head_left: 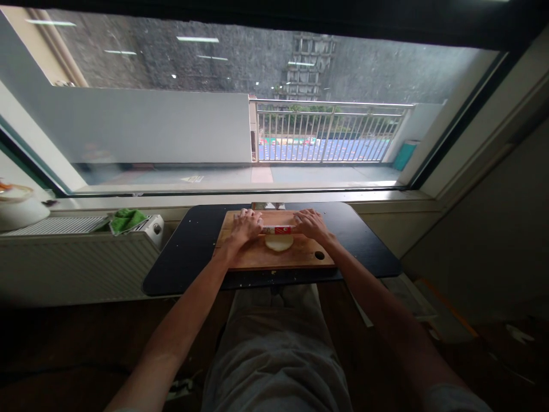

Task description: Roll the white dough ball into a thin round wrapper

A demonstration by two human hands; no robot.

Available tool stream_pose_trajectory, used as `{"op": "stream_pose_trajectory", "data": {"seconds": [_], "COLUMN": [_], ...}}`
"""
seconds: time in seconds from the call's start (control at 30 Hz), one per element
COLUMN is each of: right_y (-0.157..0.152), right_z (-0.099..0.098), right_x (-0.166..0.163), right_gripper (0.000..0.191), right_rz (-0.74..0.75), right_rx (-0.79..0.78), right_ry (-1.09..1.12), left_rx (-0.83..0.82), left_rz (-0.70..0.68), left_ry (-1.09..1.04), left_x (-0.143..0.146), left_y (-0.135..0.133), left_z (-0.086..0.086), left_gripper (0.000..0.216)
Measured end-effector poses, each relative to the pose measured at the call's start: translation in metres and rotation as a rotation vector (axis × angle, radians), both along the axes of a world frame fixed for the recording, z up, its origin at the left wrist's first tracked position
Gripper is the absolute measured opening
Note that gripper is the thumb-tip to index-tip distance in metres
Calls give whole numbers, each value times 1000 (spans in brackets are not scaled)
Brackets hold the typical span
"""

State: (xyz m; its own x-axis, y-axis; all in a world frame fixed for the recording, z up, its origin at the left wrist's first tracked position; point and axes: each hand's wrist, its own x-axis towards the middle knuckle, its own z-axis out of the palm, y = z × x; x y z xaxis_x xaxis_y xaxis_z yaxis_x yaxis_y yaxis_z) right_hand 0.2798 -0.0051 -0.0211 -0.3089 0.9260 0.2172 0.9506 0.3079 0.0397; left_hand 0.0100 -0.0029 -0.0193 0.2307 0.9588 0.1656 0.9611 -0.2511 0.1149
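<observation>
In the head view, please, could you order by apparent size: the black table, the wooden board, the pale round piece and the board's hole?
1. Black table
2. Wooden board
3. Pale round piece
4. Board's hole

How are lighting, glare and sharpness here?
Head view: the window is bright with daylight, the floor deep in shadow; pale light streaks cross the window's upper part; wide-angle distortion stretches the edges; the left hand and right hand look fairly clear, but the red label on the roller is unreadable.
</observation>
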Motion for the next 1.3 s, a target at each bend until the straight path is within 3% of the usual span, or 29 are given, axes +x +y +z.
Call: {"op": "stream_pose_trajectory", "data": {"seconds": [0.3, 0.73, 1.3], "right_y": [-15, -43, -57], "right_z": [1, 2, -10], "right_x": [-1, -4, -3], "right_gripper": [35, 39, 46], "right_rz": [36, 127, 101], "right_rx": [10, 57, 83], "right_ry": [-56, -90, 225], "left_rx": [-1, 107, 248], "left_rz": [-77, -83, -48], "left_ry": [36, -52, -56], "left_x": [-3, -5, 3], "left_y": [-18, -43, -97], "left_z": [4, -13, -16], "left_gripper": [42, 46, 52]}}
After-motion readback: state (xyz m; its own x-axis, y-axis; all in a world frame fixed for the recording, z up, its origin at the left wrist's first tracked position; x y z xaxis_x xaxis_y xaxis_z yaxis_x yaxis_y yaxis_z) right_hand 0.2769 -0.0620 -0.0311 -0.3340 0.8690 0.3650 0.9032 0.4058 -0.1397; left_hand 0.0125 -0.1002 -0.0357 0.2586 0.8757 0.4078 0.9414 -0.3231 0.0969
